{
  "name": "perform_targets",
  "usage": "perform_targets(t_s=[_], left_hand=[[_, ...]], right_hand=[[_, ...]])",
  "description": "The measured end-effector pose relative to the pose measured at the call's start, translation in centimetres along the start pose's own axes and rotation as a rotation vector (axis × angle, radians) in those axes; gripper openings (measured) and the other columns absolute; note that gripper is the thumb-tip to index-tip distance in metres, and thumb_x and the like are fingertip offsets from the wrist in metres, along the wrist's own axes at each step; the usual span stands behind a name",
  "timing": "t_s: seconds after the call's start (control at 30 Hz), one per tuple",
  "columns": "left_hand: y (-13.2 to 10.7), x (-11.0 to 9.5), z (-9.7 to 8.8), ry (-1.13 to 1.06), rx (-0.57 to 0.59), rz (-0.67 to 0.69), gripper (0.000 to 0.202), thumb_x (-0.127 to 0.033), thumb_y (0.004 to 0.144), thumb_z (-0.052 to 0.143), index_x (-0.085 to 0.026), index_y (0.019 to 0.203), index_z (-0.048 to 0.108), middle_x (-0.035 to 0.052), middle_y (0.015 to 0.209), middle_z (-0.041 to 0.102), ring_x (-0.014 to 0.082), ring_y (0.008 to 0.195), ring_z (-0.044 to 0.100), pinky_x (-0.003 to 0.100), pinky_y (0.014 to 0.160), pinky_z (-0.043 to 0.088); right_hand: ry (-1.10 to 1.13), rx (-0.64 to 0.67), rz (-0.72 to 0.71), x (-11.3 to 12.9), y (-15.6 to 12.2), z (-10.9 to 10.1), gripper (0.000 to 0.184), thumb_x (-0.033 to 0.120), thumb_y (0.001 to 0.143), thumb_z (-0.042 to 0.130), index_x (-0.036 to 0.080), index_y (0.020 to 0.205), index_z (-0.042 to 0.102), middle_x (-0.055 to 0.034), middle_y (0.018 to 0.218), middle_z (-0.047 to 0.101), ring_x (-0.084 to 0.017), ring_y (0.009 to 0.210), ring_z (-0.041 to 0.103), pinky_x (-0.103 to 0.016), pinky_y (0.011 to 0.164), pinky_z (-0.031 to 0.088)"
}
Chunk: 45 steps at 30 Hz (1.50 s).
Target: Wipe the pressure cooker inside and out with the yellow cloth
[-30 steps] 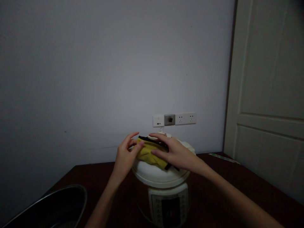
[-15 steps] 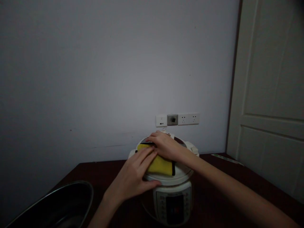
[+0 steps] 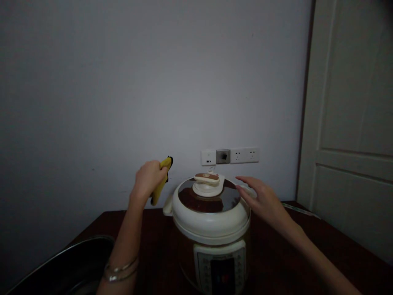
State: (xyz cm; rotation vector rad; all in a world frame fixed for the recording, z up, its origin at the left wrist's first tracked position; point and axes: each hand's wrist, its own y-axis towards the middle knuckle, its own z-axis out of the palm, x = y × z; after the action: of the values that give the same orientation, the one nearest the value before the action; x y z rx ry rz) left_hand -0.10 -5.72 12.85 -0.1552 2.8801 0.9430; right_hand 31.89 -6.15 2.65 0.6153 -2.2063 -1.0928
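Observation:
My left hand [image 3: 149, 180] is closed around a folded yellow cloth [image 3: 160, 186] with black edging, held in the air left of the electric pressure cooker [image 3: 211, 223]. The cooker is white and brown, with its lid on and a control panel [image 3: 222, 268] facing me. On top of the lid sits a white and brown handle [image 3: 207, 180]. My right hand [image 3: 258, 194] is at the lid's right side, fingers apart and holding nothing. Its fingertips are close to the rim; whether they touch it I cannot tell.
The cooker stands on a dark red table [image 3: 153, 254] against a pale wall. A large dark basin [image 3: 72, 248] is at the lower left. Wall sockets [image 3: 245, 155] are behind the cooker. A thin patterned strip [image 3: 302, 210] lies at the back right, near a door [image 3: 346, 155].
Both hands have come off the lid top. My left hand has lifted the yellow cloth away to the left, while my right hand has moved to the lid's right side.

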Motion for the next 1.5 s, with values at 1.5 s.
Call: perform_targets(t_s=[1.5], left_hand=[[-1.4, -1.1, 7.2, -0.649, 0.405, 0.765, 0.02, -0.025, 0.085, 0.045, -0.017, 0.07, 0.054, 0.001, 0.071, 0.057, 0.0126, 0.065, 0.05, 0.025, 0.064, 0.04]], right_hand=[[-0.035, 0.056, 0.094, -3.4, -4.0, 3.7, 0.051, 0.048, 0.093, 0.036, 0.015, 0.126, 0.058, -0.017, 0.133, 0.054, -0.03, 0.125, 0.049, -0.054, 0.105, 0.037]])
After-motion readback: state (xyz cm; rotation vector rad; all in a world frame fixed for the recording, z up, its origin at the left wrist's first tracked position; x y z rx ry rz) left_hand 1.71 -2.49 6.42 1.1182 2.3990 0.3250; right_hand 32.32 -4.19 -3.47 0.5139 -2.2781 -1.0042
